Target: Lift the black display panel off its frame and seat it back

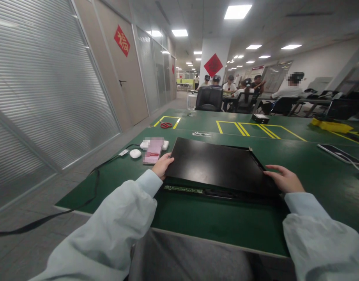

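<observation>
A flat, dark rectangular panel [214, 162] lies tilted over a thin black frame, whose raised rim [257, 160] shows at the back right. Below the panel's near edge, a green circuit board strip [183, 189] is visible inside the frame. My left hand [163, 166] grips the panel's left edge, thumb on top. At the right edge, my right hand [284, 178] is closed round the panel's side, its index finger stretched out and the other fingers partly hidden. What lies under most of the panel is hidden.
On the green table [220, 226] lie a phone [153, 150], a round white case [135, 153], red scissors [166, 125] and a black box [260, 118]. Another phone [340, 154] with a cable is at right. A black strap [96, 187] crosses the left edge. People sit beyond.
</observation>
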A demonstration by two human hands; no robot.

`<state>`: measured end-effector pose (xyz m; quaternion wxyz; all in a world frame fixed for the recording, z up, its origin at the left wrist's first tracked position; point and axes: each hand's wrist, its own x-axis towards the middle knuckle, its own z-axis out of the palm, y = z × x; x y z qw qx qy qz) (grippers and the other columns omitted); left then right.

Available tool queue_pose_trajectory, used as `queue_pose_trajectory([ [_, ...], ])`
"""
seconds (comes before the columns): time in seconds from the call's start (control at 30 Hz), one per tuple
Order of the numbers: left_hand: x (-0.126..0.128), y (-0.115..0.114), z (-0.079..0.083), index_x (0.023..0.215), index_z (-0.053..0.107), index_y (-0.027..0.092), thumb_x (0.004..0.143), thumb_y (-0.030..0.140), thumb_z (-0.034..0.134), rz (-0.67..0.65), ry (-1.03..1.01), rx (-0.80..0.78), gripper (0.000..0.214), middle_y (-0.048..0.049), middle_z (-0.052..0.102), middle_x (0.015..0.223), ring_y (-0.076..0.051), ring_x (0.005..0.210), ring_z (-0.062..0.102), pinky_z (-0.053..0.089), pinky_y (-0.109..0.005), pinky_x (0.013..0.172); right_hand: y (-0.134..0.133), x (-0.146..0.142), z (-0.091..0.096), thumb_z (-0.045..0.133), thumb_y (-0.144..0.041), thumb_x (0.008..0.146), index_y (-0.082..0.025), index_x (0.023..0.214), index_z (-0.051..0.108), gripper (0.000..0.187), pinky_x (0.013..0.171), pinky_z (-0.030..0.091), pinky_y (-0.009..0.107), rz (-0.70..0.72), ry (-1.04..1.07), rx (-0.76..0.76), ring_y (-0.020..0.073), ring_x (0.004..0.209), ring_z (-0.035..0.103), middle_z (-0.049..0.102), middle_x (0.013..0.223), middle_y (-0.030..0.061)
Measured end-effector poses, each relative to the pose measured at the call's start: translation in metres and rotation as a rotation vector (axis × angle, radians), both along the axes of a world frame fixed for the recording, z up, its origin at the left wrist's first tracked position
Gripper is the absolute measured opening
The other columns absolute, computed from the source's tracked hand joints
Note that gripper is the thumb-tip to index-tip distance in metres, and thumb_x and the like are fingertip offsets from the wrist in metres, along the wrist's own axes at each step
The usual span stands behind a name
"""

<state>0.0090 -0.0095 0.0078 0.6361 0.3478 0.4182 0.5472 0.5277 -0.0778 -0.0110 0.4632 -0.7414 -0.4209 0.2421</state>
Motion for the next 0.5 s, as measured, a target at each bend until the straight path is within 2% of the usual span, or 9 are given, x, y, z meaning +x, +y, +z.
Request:
queue_pose_trajectory([
  [0.17, 0.0014, -0.0001, -0.0005, 0.108, 0.078, 0.016, 0.072, 0.008, 0.084, 0.006, 0.003, 0.008, 0.037, -0.006, 0.084, 0.086, -0.027, 0.084, 0.082, 0.061, -0.034, 0.076, 0.0048, 0.007, -0.002, 0.094, -0.036, 0.073, -0.024, 0.111, 0.087, 0.041, 0.062, 0.058, 0.033, -0.034, -0.018, -0.091, 0.0257, 0.072, 0.077, 0.082, 0.077, 0.0039],
  [0.37, 0.0006, 0.0005, -0.0013, 0.115, 0.08, 0.017, 0.072, 0.009, 0.087, 0.009, 0.019, 0.007, 0.044, -0.0069, 0.086, 0.092, -0.029, 0.087, 0.083, 0.062, -0.034, 0.075, 0.0016, 0.0001, 0.0046, 0.092, -0.037, 0.074, -0.024, 0.107, 0.088, 0.036, 0.061, 0.056, 0.034, -0.043, -0.073, -0.116, 0.0256, 0.07, 0.076, 0.08, 0.074, 0.0043],
  [0.5, 0.0011, 0.0003, -0.0007, 0.114, 0.08, 0.016, 0.073, 0.009, 0.086, 0.014, 0.027, 0.007, 0.042, -0.0076, 0.086, 0.093, -0.029, 0.089, 0.083, 0.062, -0.034, 0.077, 0.0016, 0.0016, 0.005, 0.09, -0.04, 0.073, -0.026, 0.101, 0.088, 0.031, 0.064, 0.056, 0.034, -0.063, -0.161, -0.082, 0.0264, 0.074, 0.076, 0.081, 0.077, 0.0046],
])
